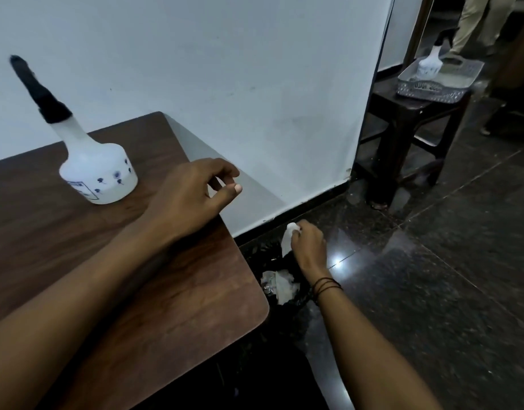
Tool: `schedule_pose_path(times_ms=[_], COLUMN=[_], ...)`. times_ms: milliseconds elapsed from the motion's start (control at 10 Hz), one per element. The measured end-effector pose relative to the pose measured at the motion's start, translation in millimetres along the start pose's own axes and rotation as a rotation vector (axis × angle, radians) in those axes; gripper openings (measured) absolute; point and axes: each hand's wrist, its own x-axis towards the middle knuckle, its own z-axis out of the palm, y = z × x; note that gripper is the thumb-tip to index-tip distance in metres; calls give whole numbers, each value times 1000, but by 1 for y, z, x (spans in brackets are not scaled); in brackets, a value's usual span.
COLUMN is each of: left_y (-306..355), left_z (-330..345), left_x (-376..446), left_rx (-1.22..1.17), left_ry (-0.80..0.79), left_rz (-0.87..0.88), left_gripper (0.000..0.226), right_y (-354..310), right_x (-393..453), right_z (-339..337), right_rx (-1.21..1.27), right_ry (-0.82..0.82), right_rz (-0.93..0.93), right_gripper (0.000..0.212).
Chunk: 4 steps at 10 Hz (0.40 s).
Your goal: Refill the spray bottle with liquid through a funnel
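The right hand (pixel 308 247) is pinching a small white bottle (pixel 288 236) over the bin (pixel 284 288). The left hand (pixel 192 196) is loosely curled, empty. I think refilling hasn't started; next, grab the spray bottle (pixel 97 170).

White spray bottle (pixel 99 170) with black trigger head upright on brown table (pixel 154 306) at left of frame, left hand (pixel 195 196) loosely curled at the table's edge, right hand (pixel 309 247) lower centre gripping a small white object (pixel 288 235) above a black-lined bin (pixel 284 288), grey basket (pixel 438 84) on dark stool (pixel 408 119) upper right.
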Motion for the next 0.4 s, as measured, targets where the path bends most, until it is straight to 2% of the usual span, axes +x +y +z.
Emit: schedule_pose_path(times_ms=[200,400], left_y=[3,-2], left_z=[1,12], left_x=[6,5], left_rx=[47,56], left_ry=[-36,-36], left_rz=[5,-43], left_gripper=[31,39], right_y=[46,74], right_x=[1,8], right_z=[46,70], right_rx=[-61,-14], right_ry=[-56,-288], right_rz=[87,198], right_gripper=[23,23])
